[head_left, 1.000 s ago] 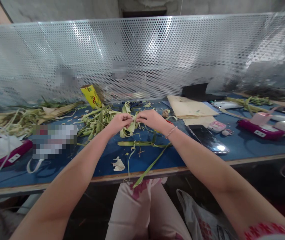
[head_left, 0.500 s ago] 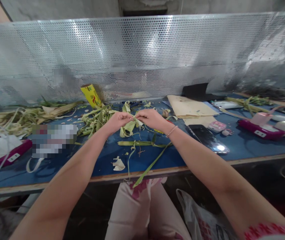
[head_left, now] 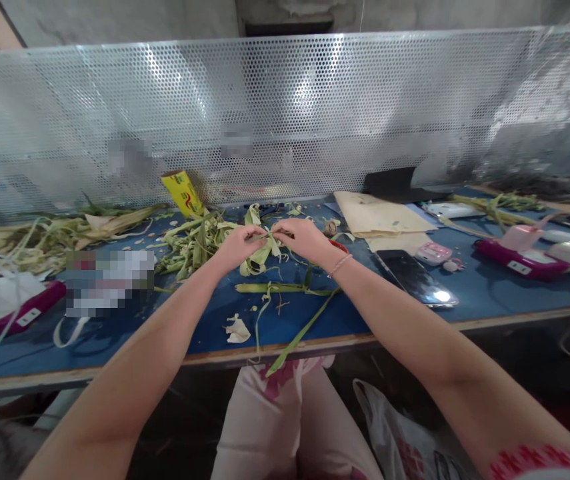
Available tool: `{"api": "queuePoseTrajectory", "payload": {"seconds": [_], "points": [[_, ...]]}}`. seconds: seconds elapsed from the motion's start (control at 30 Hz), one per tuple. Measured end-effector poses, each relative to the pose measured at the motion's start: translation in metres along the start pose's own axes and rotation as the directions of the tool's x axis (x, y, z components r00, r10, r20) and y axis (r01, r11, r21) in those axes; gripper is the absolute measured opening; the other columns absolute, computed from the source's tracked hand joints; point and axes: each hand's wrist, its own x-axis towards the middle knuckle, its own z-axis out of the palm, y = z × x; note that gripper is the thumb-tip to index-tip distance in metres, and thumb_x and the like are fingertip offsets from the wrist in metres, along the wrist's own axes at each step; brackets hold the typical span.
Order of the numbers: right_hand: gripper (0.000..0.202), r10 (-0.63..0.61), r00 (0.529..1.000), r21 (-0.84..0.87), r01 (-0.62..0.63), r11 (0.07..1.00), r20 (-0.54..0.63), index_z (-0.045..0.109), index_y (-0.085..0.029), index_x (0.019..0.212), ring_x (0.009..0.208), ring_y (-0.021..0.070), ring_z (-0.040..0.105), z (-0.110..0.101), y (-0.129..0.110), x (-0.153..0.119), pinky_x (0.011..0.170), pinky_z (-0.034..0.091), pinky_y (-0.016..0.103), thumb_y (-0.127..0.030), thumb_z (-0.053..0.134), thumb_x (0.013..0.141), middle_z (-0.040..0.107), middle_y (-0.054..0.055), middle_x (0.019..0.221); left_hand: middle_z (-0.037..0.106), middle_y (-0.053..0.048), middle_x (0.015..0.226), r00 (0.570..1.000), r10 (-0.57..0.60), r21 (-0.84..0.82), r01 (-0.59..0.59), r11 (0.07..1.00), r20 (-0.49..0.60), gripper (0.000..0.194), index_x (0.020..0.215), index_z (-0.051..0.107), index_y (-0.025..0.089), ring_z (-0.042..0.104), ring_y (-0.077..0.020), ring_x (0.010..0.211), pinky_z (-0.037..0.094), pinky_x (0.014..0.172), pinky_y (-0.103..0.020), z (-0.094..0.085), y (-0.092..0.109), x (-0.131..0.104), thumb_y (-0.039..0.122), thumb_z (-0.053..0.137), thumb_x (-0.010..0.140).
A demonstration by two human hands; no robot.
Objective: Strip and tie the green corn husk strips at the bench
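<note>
Over the blue table, my left hand [head_left: 241, 244] and my right hand [head_left: 306, 238] meet with fingertips almost touching. Both are closed in a pinch on a small piece of pale green corn husk [head_left: 269, 245] between them; its exact shape is partly hidden by the fingers. Just below lies a loose piece of husk [head_left: 251, 268]. Left of my left hand sits a pile of knotted husk pieces [head_left: 189, 247]. Nearer to me, a green stalk strip [head_left: 277, 288] lies across the table, and a long green leaf strip [head_left: 297, 339] hangs over the front edge.
A yellow packet [head_left: 183, 193] leans by the perforated metal screen [head_left: 285, 113]. Dried husks [head_left: 105, 227] spread at the left, near a magenta tissue box [head_left: 39, 307]. At the right are brown paper [head_left: 375, 213], a black phone [head_left: 415, 277] and a magenta power strip [head_left: 522, 259].
My fingertips have shifted slightly around the husk, and a little more of it shows between them. Everything else stays in place.
</note>
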Motion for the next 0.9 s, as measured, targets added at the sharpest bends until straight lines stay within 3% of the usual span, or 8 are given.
{"api": "queuePoseTrajectory", "payload": {"seconds": [0.1,0.23,0.3,0.5,0.63,0.73,0.83,0.9], "points": [[0.008,0.06,0.997,-0.019,-0.061,0.998,-0.053,0.051,-0.017,0.074,0.06,0.0112,0.046,0.004,-0.001,-0.001,0.06,0.033,0.023,-0.021,0.044,0.076,0.053,0.0,0.067,0.052,0.002,0.068,1.0,-0.011,-0.045,0.009,0.999,-0.028,0.034,0.086,0.055,0.015,0.047,-0.0084,0.059,0.039,0.06,-0.023,0.007,-0.004,0.002,0.021,0.066,0.055],[0.002,0.118,0.986,-0.02,-0.121,0.992,-0.117,0.043,-0.019,0.075,0.056,0.0107,0.041,0.007,-0.006,-0.001,0.057,0.031,0.023,-0.019,0.042,0.075,0.045,-0.002,0.063,0.051,0.003,0.072,0.944,-0.167,-0.168,0.123,0.978,-0.284,0.055,0.097,0.045,0.015,0.047,-0.0068,0.057,0.041,0.059,-0.024,0.013,-0.007,0.003,0.02,0.072,0.049],[0.001,0.137,0.979,-0.021,-0.142,0.99,-0.152,0.04,-0.019,0.074,0.056,0.0111,0.04,0.009,-0.009,-0.001,0.056,0.03,0.023,-0.019,0.04,0.075,0.043,-0.002,0.063,0.05,0.004,0.069,0.93,-0.193,-0.221,0.127,0.967,-0.312,0.052,0.093,0.045,0.015,0.048,-0.0074,0.057,0.04,0.058,-0.024,0.013,-0.006,0.003,0.023,0.073,0.049],[0.008,0.118,0.98,-0.031,-0.124,0.992,-0.162,0.034,-0.02,0.068,0.058,0.0125,0.037,0.017,-0.017,0.0,0.057,0.03,0.025,-0.016,0.04,0.073,0.04,-0.001,0.062,0.055,0.002,0.061,0.979,-0.068,-0.497,-0.039,0.867,-0.194,0.021,0.075,0.058,0.014,0.05,-0.007,0.056,0.042,0.06,-0.023,0.017,-0.002,-0.002,0.029,0.065,0.062],[0.006,0.085,0.988,0.061,-0.078,0.995,-0.128,0.038,-0.02,0.07,0.061,0.0123,0.041,0.016,-0.02,-0.001,0.059,0.033,0.025,-0.021,0.043,0.074,0.043,-0.001,0.065,0.055,0.002,0.059,0.979,-0.147,-0.721,0.002,0.693,-0.139,0.024,0.067,0.059,0.013,0.05,-0.0063,0.056,0.042,0.059,-0.021,0.017,-0.003,0.0,0.033,0.069,0.059],[0.011,0.118,0.978,0.195,-0.083,0.977,-0.174,0.043,-0.018,0.071,0.062,0.0116,0.044,0.01,-0.016,0.0,0.061,0.037,0.025,-0.028,0.043,0.077,0.046,0.0,0.068,0.054,0.003,0.058,0.974,-0.189,-0.794,0.014,0.608,-0.128,0.026,0.064,0.055,0.014,0.05,-0.0059,0.056,0.042,0.059,-0.02,0.015,-0.001,0.001,0.035,0.07,0.058],[0.014,0.242,0.939,0.251,-0.179,0.951,-0.246,0.048,-0.017,0.071,0.066,0.0123,0.046,0.005,-0.007,0.003,0.066,0.039,0.027,-0.027,0.042,0.078,0.05,0.001,0.07,0.05,0.004,0.058,0.973,-0.205,-0.804,0.04,0.593,-0.103,0.027,0.062,0.05,0.015,0.049,-0.0057,0.055,0.042,0.057,-0.02,0.013,0.003,-0.001,0.036,0.068,0.062],[0.013,0.304,0.935,0.319,-0.236,0.918,-0.182,0.053,-0.016,0.076,0.069,0.0127,0.048,0.006,0.0,0.006,0.068,0.04,0.028,-0.026,0.044,0.076,0.054,0.003,0.075,0.047,0.004,0.057,0.973,-0.223,-0.78,0.095,0.618,-0.058,0.028,0.06,0.046,0.015,0.046,-0.0054,0.051,0.041,0.053,-0.02,0.012,0.005,-0.002,0.036,0.065,0.065]]}}
